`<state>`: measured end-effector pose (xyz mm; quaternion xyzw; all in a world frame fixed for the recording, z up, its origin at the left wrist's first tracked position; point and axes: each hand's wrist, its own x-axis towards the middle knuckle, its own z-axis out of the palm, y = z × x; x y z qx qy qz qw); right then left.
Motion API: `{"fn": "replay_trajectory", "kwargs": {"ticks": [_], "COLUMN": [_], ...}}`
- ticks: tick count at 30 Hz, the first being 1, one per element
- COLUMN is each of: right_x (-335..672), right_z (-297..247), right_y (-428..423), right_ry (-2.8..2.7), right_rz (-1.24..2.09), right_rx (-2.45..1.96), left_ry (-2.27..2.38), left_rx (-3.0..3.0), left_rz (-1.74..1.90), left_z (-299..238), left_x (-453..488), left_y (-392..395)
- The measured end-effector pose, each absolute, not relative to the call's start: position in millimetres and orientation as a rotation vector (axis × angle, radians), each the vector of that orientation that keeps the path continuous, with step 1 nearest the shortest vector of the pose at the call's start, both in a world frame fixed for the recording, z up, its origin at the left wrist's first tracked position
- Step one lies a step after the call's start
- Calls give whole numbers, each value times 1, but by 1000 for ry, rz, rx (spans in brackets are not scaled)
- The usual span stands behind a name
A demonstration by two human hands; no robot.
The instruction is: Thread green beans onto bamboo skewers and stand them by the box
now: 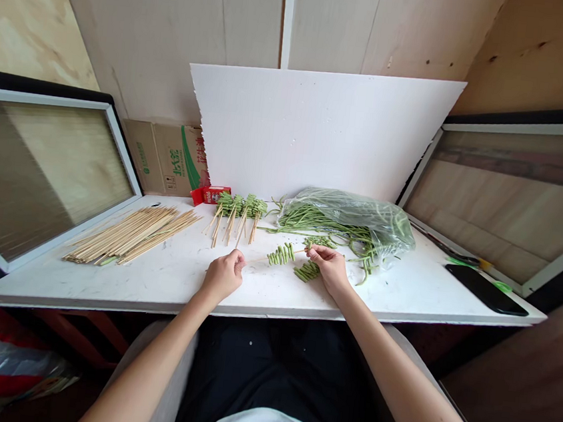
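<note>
While both hands sit low over the white worktop (403,298), head view reads as follows. Left hand (224,273): grip closed, fingers curled on the near end of a bamboo skewer (300,250). Skewer sits at worktop centre, with folded green beans (281,254) threaded on its middle. Right hand (328,266): grip pinched shut at the skewer's other end. Loose bean pieces (306,271) lie just beside the right hand. Bare skewer pile (131,234) well to the left. Finished skewers (238,213) behind the hands. Bag of long beans (351,222) behind the right hand.
</note>
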<state>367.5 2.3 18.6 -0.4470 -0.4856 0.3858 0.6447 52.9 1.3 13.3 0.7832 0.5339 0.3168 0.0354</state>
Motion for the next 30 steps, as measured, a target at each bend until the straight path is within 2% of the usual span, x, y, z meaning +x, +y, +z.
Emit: {"fn": "replay_trajectory", "kwargs": {"ticks": [30], "right_x": [364], "right_z": [33], "right_y": [-5], "right_ry": [-1077], "right_rz": [1010], "right_rx": [-1034], "left_ry": [1592], "left_rx": [2346], "left_rz": [1050], "left_z": [13], "left_x": [51], "left_y": [4]}}
